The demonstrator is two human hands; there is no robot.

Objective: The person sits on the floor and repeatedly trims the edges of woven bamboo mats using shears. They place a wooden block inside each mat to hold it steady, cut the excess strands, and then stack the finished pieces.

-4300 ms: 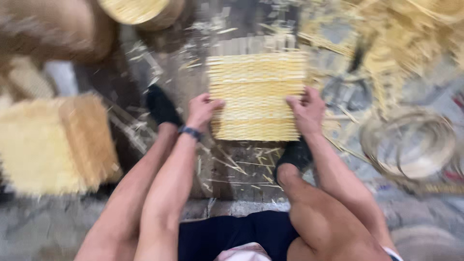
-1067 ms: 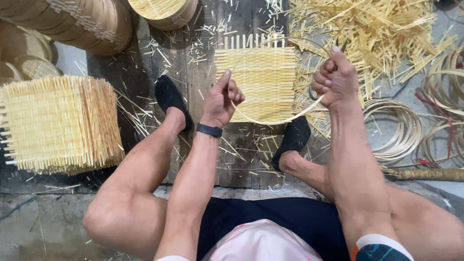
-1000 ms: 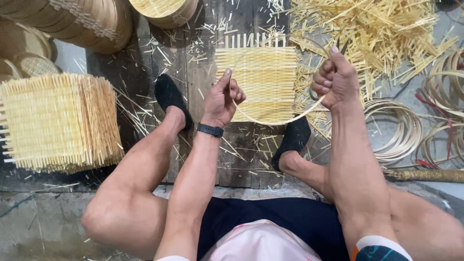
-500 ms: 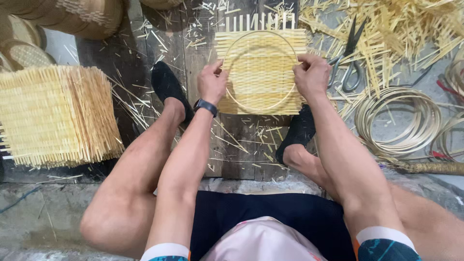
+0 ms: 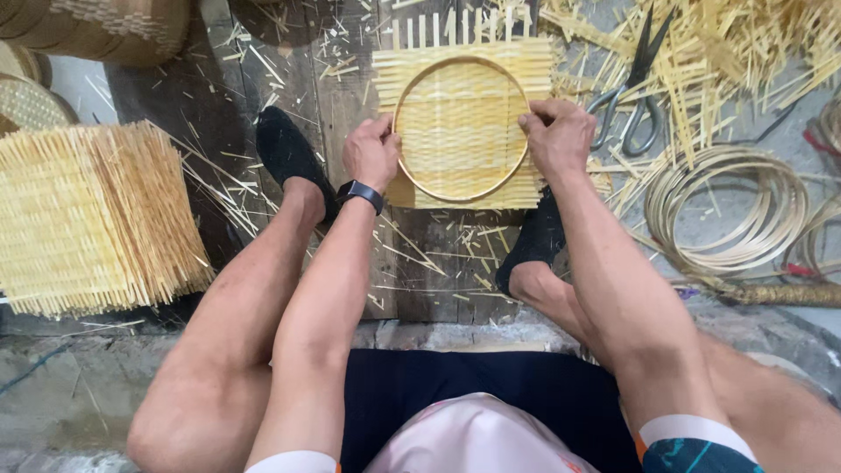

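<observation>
Bamboo hoop (image 5: 462, 129) lies on the woven mat (image 5: 462, 180); left hand (image 5: 371, 154) and right hand (image 5: 558, 137) each clamp the hoop's opposite sides.

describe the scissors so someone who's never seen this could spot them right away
Start at the square woven bamboo mat lying on the dark wooden boards between the person's feet. Just right of it, past the right hand, lie the scissors among loose bamboo strips. They are the only metal thing there: dark blades, grey loop handles.
</observation>
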